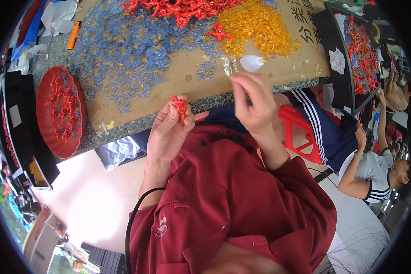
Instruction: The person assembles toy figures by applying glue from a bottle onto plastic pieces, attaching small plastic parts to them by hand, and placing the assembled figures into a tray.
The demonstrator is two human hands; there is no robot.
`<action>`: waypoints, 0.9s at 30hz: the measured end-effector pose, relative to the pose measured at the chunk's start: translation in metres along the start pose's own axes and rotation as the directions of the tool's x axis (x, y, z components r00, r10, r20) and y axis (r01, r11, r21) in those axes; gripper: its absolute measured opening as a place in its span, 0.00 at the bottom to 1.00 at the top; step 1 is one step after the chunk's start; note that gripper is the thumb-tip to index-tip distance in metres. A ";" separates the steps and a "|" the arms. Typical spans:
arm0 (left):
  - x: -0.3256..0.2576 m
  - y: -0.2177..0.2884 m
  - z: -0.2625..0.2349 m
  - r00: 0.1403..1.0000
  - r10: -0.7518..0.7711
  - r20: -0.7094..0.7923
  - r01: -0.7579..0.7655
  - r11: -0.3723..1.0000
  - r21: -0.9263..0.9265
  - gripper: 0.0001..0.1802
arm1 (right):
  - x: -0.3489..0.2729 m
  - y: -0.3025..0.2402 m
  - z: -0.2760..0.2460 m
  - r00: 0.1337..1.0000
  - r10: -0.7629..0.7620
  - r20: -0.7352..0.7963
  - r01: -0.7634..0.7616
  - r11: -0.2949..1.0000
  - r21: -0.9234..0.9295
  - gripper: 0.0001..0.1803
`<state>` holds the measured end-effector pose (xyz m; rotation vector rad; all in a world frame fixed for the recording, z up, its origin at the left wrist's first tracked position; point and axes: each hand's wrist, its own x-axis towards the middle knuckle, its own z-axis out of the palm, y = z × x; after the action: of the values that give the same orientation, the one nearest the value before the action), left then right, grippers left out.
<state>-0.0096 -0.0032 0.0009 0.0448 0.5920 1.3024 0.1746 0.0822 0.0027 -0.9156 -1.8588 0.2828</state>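
My left hand is closed on a small glossy red plastic figure, held upright between thumb and fingers just off the table's near edge. To its right my right hand is raised with bent fingers pinched together. Whatever its fingertips hold, if anything, is too small to make out. Beyond those fingertips, a small clear strip lies on the cardboard, beside a white bulb-shaped piece with a narrow tip. A lone red figure rests between the blue and yellow piles.
Translucent blue pieces spread across the cardboard, with yellow pieces and red figures heaped behind. A red scalloped dish of figures stands left, near an orange cutter. Rightward are a filled black tray, a red stool and a person.
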 end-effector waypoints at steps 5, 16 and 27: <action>-0.002 0.001 0.000 1.000 0.009 0.018 -0.008 1.000 -0.019 0.15 | 0.009 -0.005 0.032 0.951 0.158 0.265 -0.164 0.987 0.000 0.10; 0.005 0.001 0.010 0.998 0.037 0.052 -0.036 0.999 -0.022 0.14 | 0.008 -0.030 0.013 0.922 0.146 0.360 -0.241 0.942 0.235 0.13; 0.008 -0.005 0.005 0.968 0.219 0.119 -0.237 0.956 0.171 0.11 | 0.015 -0.047 0.001 0.757 0.466 0.458 -0.648 0.624 0.437 0.11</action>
<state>-0.0017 0.0041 0.0002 0.3380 0.6344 1.4561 0.1488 0.0608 0.0392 -1.0343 -1.5275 1.3857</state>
